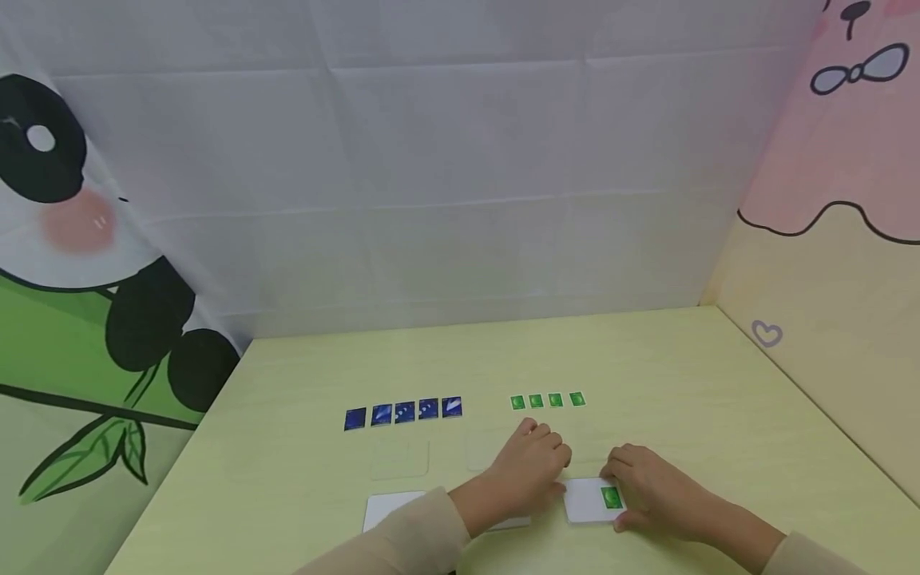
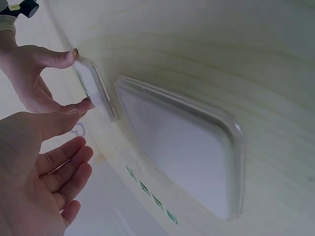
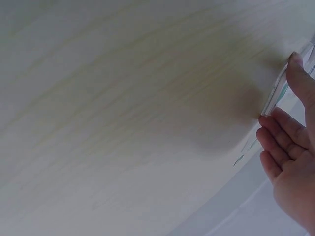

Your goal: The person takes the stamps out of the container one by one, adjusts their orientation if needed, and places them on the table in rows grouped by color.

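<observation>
My right hand [image 1: 657,491] grips a flat white rectangular case [image 1: 584,501] with clear edges by its right end, thumb on the near edge and fingers on the far edge. A small green square [image 1: 611,497] lies on its right part. Close to the case's left end is my left hand [image 1: 528,463], its fingers loosely curled around nothing. In the left wrist view, another white case [image 2: 177,142] lies flat beside that hand. White surfaces show on both sides of my left forearm in the head view; the forearm hides what lies between.
Farther back is a row of several blue squares [image 1: 405,412], with several green squares [image 1: 556,400] to their right. Two faint clear rectangular outlines [image 1: 400,461] lie nearer on the pale table [image 1: 287,479]. A white cloth [image 1: 460,160] hangs behind, with printed panels at both sides.
</observation>
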`<action>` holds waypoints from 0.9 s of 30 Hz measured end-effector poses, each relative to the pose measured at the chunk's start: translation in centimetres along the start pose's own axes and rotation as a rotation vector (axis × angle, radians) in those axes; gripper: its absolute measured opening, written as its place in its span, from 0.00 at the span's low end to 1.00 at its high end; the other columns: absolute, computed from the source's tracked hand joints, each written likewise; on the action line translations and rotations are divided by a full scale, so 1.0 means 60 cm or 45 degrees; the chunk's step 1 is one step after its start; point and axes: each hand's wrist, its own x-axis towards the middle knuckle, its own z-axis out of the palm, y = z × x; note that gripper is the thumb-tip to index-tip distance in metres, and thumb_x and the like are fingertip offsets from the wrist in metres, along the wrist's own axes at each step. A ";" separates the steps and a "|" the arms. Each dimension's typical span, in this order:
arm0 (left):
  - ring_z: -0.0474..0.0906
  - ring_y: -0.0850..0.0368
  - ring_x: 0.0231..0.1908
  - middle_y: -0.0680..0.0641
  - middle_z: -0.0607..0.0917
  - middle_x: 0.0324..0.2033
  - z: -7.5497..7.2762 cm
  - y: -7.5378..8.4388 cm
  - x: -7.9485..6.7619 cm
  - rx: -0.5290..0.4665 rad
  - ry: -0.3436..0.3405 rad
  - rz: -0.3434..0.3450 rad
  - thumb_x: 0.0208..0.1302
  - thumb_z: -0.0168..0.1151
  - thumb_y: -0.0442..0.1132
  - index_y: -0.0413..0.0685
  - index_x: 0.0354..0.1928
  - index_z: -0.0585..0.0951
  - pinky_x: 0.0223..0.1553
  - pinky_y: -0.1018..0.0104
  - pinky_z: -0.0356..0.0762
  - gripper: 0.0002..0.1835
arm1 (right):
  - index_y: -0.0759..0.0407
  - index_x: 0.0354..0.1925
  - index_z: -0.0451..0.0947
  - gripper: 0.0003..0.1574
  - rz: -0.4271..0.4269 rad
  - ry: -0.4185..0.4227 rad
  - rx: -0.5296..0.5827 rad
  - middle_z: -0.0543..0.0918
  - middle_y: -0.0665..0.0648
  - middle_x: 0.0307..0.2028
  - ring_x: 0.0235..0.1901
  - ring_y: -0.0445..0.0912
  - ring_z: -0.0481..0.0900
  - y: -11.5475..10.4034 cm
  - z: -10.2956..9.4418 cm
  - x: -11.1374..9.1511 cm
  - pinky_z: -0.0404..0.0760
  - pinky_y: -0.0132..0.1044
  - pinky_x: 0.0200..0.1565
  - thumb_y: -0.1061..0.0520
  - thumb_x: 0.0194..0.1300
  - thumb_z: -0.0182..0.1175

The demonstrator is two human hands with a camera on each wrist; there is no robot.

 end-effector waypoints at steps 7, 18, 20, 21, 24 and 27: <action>0.70 0.66 0.39 0.62 0.80 0.35 0.002 0.019 0.013 -0.015 -0.035 -0.016 0.58 0.65 0.57 0.62 0.39 0.80 0.49 0.69 0.62 0.12 | 0.54 0.40 0.78 0.35 -0.038 0.047 -0.022 0.76 0.42 0.36 0.36 0.35 0.69 0.000 0.000 -0.001 0.75 0.37 0.42 0.31 0.43 0.70; 0.71 0.66 0.38 0.62 0.80 0.35 0.013 0.033 0.022 -0.047 -0.051 -0.044 0.58 0.64 0.59 0.62 0.41 0.80 0.46 0.70 0.62 0.15 | 0.54 0.40 0.78 0.35 -0.044 0.064 -0.042 0.76 0.42 0.36 0.36 0.35 0.69 0.001 0.004 -0.004 0.74 0.36 0.43 0.32 0.42 0.71; 0.70 0.66 0.37 0.62 0.80 0.35 0.013 0.036 0.024 -0.056 -0.064 -0.052 0.58 0.64 0.59 0.61 0.41 0.81 0.45 0.70 0.62 0.15 | 0.54 0.40 0.78 0.34 -0.047 0.072 -0.037 0.76 0.42 0.36 0.36 0.35 0.68 0.001 0.003 -0.004 0.74 0.36 0.42 0.33 0.41 0.71; 0.70 0.66 0.36 0.62 0.80 0.34 0.014 0.037 0.025 -0.061 -0.072 -0.056 0.58 0.64 0.59 0.61 0.41 0.81 0.45 0.70 0.61 0.15 | 0.54 0.40 0.78 0.34 -0.055 0.083 -0.038 0.76 0.42 0.36 0.36 0.35 0.68 0.000 0.003 -0.004 0.74 0.36 0.42 0.33 0.41 0.71; 0.68 0.66 0.35 0.61 0.79 0.32 0.017 0.039 0.027 -0.072 -0.101 -0.070 0.58 0.64 0.59 0.61 0.39 0.80 0.43 0.70 0.60 0.15 | 0.54 0.39 0.78 0.34 -0.070 0.100 -0.040 0.76 0.42 0.36 0.36 0.35 0.68 0.001 0.003 -0.004 0.73 0.36 0.41 0.34 0.41 0.72; 0.67 0.65 0.33 0.61 0.78 0.30 0.021 0.040 0.029 -0.081 -0.118 -0.081 0.59 0.63 0.59 0.60 0.38 0.80 0.43 0.70 0.60 0.14 | 0.54 0.39 0.78 0.34 -0.066 0.094 -0.037 0.76 0.42 0.36 0.36 0.35 0.68 0.001 0.003 -0.003 0.74 0.36 0.42 0.33 0.41 0.71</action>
